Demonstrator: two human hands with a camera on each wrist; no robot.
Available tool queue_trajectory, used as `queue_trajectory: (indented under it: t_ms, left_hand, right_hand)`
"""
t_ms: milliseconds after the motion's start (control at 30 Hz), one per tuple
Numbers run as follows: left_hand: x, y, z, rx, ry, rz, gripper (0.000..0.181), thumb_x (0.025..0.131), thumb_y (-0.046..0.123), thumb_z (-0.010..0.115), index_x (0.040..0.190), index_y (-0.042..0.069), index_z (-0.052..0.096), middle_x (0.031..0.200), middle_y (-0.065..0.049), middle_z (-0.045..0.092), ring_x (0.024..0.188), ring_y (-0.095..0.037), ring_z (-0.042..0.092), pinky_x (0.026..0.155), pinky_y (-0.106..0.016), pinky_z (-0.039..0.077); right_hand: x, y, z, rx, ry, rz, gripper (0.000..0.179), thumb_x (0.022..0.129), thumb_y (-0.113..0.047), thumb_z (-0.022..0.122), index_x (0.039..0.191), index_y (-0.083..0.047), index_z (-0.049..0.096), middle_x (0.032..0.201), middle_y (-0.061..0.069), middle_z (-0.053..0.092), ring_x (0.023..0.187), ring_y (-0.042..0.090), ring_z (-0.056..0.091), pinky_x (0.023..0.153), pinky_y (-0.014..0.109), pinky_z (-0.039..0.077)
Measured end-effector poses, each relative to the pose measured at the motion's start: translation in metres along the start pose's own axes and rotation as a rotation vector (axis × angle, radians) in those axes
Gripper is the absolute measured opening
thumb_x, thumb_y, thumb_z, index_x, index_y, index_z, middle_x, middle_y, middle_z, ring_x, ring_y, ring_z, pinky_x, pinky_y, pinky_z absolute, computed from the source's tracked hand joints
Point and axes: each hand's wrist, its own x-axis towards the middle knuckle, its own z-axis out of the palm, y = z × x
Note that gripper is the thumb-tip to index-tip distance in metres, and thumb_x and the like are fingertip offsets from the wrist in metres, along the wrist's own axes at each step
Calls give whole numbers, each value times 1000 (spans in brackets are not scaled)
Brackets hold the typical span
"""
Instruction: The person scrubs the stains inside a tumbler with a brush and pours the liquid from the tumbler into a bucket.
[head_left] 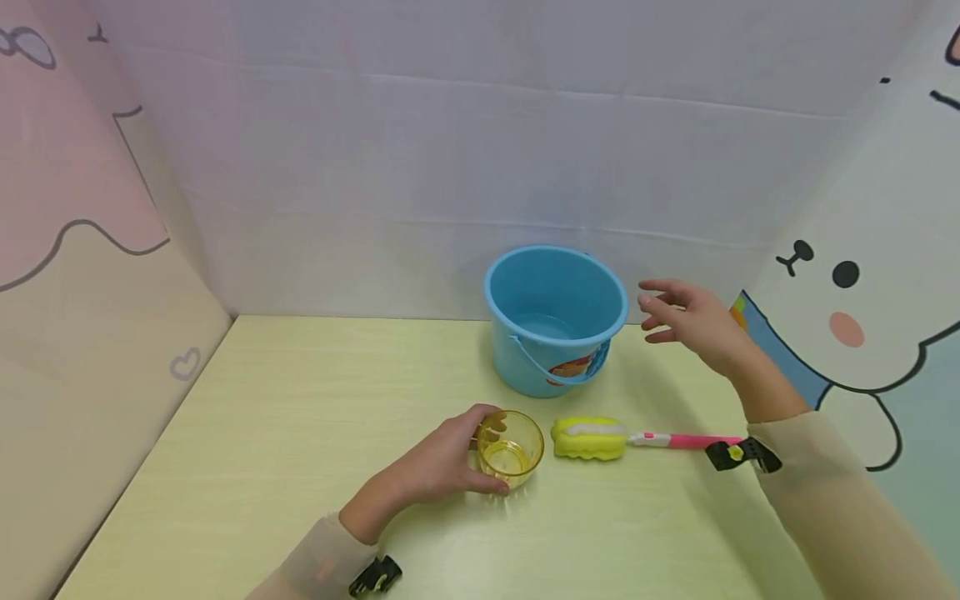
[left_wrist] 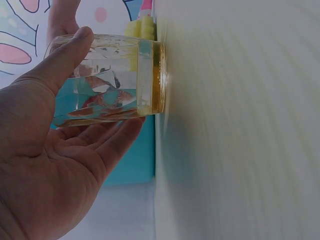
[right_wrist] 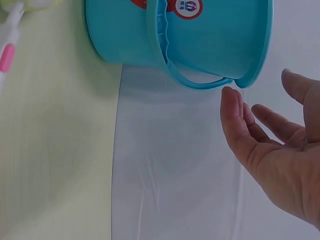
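A clear amber-tinted glass cup (head_left: 511, 450) stands upright on the table. My left hand (head_left: 450, 457) holds it from the left, thumb on the near side and fingers on the far side; the left wrist view shows the cup (left_wrist: 107, 80) between thumb and fingers. Behind it is a light blue bucket (head_left: 547, 367), its handle hanging down the front. My right hand (head_left: 693, 325) is in the air just right of the bucket's rim, fingers loosely bent and holding nothing. In the right wrist view its fingertips (right_wrist: 230, 100) are close to the bucket's rim.
A cup brush (head_left: 588, 439) with a yellow sponge head and a pink and white handle lies right of the cup, below the right forearm. A pale cloth wall (head_left: 375, 183) rises behind the table (head_left: 300, 400). Printed cloth (head_left: 892, 275) hangs at both sides.
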Motion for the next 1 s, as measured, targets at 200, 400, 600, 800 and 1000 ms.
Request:
queue_trajectory:
  t_ms: [200,400,600,800,1000]
  left_hand:
    - [0,-1,0,5,2,-1,95,76,33,99,152,10,47,138,-3,63,129,-21,59,113,-44,47]
    - [-1,0,0,-3,2,2,95,76,33,99,152,9,47,138,-5,63,129,-22,59,112,-45,47]
    - [-1,1,0,-8,6,11,95,75,33,100,151,9,47,139,-7,63,129,-23,59,112,-45,47]
    - [-1,0,0,-4,3,2,96,75,34,100,152,9,47,139,-6,63,131,-23,58,113,-45,46]
    - [-1,1,0,-8,2,11,96,75,34,100,152,9,47,138,-7,63,130,-24,59,113,-45,47]
  right_hand:
    - [12,-8,0,97,-30,36,68,112,-41,54,164,-3,34,147,29,50,115,32,67,89,38,62]
    - [23,-15,1,159,-45,63,70,111,-42,54,165,-3,32,147,29,51,112,30,70,86,38,63]
    - [34,-20,2,157,-57,88,72,110,-43,56,166,-3,31,146,29,54,106,26,73,88,43,63]
    - [41,-24,1,157,-82,111,72,111,-42,55,166,-2,29,146,28,55,110,28,72,94,48,60]
    - [50,-23,0,160,-98,111,71,111,-39,56,166,-2,28,145,26,57,110,25,71,96,46,60]
